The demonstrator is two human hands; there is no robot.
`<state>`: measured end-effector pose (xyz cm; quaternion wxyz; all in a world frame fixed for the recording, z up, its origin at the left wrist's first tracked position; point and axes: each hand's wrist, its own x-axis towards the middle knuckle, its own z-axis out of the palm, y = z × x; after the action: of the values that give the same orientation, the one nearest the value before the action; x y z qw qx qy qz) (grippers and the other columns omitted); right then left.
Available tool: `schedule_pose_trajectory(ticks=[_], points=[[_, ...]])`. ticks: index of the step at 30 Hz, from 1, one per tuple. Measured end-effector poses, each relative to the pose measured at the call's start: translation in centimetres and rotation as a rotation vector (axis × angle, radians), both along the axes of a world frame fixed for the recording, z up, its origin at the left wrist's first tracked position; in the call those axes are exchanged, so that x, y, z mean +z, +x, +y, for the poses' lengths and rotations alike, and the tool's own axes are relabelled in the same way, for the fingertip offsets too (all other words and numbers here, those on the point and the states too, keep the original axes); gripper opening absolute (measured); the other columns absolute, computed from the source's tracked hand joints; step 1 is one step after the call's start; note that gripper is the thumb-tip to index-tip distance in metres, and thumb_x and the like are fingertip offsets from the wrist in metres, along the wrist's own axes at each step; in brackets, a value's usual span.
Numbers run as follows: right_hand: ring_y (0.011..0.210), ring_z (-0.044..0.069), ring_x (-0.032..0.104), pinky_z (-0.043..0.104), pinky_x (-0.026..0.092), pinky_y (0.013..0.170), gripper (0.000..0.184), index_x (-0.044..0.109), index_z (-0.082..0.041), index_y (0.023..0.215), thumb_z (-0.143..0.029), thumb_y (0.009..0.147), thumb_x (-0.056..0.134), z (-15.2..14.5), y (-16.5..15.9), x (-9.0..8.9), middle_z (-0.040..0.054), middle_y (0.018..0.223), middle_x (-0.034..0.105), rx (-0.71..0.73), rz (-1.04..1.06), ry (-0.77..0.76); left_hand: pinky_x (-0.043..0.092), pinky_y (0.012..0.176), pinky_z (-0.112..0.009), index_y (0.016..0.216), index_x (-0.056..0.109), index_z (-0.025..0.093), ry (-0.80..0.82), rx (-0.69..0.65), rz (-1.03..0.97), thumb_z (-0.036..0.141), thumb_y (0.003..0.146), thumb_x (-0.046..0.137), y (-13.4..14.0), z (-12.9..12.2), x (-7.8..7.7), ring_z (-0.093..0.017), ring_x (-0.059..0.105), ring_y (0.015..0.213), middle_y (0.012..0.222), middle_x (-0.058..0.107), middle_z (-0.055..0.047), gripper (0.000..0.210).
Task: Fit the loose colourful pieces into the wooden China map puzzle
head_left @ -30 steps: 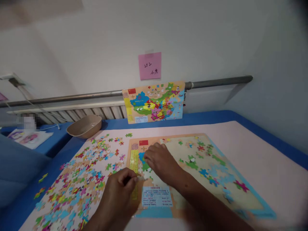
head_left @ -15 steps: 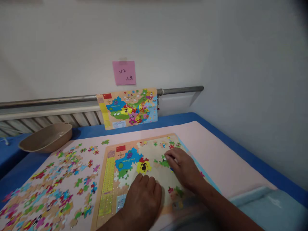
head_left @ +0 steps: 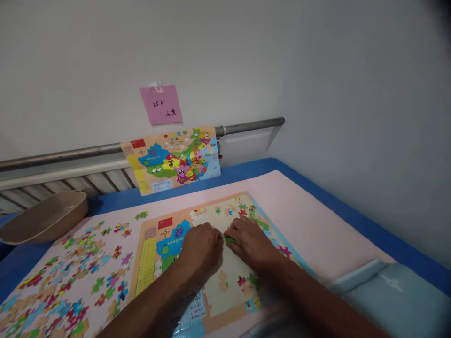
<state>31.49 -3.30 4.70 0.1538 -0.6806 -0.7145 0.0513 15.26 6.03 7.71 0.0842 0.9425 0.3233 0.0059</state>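
Observation:
My left hand (head_left: 202,249) and my right hand (head_left: 252,244) meet over the middle of a jigsaw board (head_left: 225,305), their fingertips nearly touching. A green puzzle piece (head_left: 230,240) shows between the pinched fingers of the right hand. The left fingers are curled closed, with a sliver of green at their tips; most of what they pinch is hidden. The joined blue section (head_left: 167,246) of the map lies left of my left hand, partly covered by it. Loose pieces, such as a magenta one (head_left: 284,251), lie on the board's right side.
Many loose puzzle pieces (head_left: 66,286) are spread over the pink sheet on the left. A brown basin (head_left: 45,218) stands at the back left. A printed map picture (head_left: 176,159) leans below a metal pipe (head_left: 253,126). Light blue cloth (head_left: 391,300) lies at the right front.
My left hand has moved up and my right hand slightly down, bringing their fingertips together around green. The view has turned a little to the right.

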Motion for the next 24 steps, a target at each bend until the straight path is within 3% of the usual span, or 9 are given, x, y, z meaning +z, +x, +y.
schedule_pose_trajectory(ticks=[7, 10, 14, 17, 19, 22, 24], points=[[0.099, 0.028, 0.055, 0.042, 0.036, 0.090, 0.003, 0.071, -0.017, 0.093, -0.014, 0.095, 0.072, 0.0, -0.1, 0.0, 0.0079, 0.099, 0.065, -0.004, 0.126, 0.012, 0.041, 0.070, -0.035, 0.092, 0.073, 0.020, -0.048, 0.042, -0.075, 0.022, 0.089, 0.055, 0.3, -0.1, -1.3, -0.029, 0.071, 0.091, 0.098, 0.074, -0.012, 0.018], [0.099, 0.025, 0.058, 0.037, 0.041, 0.089, 0.010, 0.068, -0.018, 0.103, -0.012, 0.095, 0.064, -0.2, -0.6, 0.3, 0.0065, 0.102, 0.068, -0.032, 0.242, 0.030, 0.043, 0.073, -0.036, 0.094, 0.071, 0.018, -0.107, 0.046, -0.150, 0.019, 0.089, 0.056, 0.3, -0.5, -1.2, -0.029, 0.071, 0.090, 0.097, 0.075, -0.013, 0.016], [0.088, 0.019, 0.065, 0.029, 0.047, 0.076, 0.020, 0.062, -0.020, 0.107, -0.013, 0.089, 0.055, -0.3, -1.8, 0.5, 0.0023, 0.096, 0.071, -0.049, 0.624, 0.001, 0.044, 0.067, -0.029, 0.087, 0.067, 0.019, -0.264, 0.069, -0.292, 0.012, 0.085, 0.058, -0.5, -0.4, -1.0, -0.020, 0.069, 0.078, 0.084, 0.076, -0.004, 0.012], [0.077, 0.018, 0.063, 0.027, 0.045, 0.066, 0.017, 0.062, -0.021, 0.100, -0.023, 0.084, 0.056, 0.4, -3.2, 0.9, -0.0007, 0.084, 0.067, -0.056, 1.022, -0.004, 0.045, 0.061, -0.022, 0.090, 0.067, 0.019, -0.369, 0.077, -0.409, 0.008, 0.084, 0.060, -2.3, 0.3, 0.0, -0.013, 0.068, 0.070, 0.077, 0.073, 0.002, 0.014], [0.069, 0.016, 0.057, 0.026, 0.040, 0.060, 0.024, 0.064, -0.021, 0.103, -0.030, 0.081, 0.060, 1.4, -4.6, 1.5, -0.0035, 0.077, 0.061, -0.073, 1.153, 0.021, 0.046, 0.061, -0.021, 0.092, 0.067, 0.018, -0.379, 0.103, -0.485, 0.008, 0.087, 0.061, -4.3, 0.6, 1.4, -0.012, 0.066, 0.070, 0.077, 0.072, 0.003, 0.013], [0.060, 0.014, 0.051, 0.025, 0.036, 0.056, 0.030, 0.065, -0.020, 0.100, -0.036, 0.075, 0.066, 3.2, -7.1, 2.7, -0.0059, 0.069, 0.057, -0.084, 1.292, 0.034, 0.046, 0.071, -0.023, 0.086, 0.069, 0.019, -0.260, 0.076, -0.605, 0.010, 0.089, 0.066, -8.2, 0.4, 3.5, -0.012, 0.064, 0.077, 0.079, 0.068, 0.003, 0.011], [0.057, 0.013, 0.049, 0.024, 0.035, 0.055, 0.025, 0.063, -0.020, 0.089, -0.037, 0.071, 0.068, 4.2, -9.1, 3.5, -0.0060, 0.065, 0.056, -0.083, 1.391, -0.002, 0.046, 0.073, -0.025, 0.092, 0.071, 0.020, -0.064, -0.107, -0.672, 0.010, 0.094, 0.065, -10.7, -0.3, 4.2, -0.014, 0.063, 0.081, 0.085, 0.069, 0.001, 0.013]])
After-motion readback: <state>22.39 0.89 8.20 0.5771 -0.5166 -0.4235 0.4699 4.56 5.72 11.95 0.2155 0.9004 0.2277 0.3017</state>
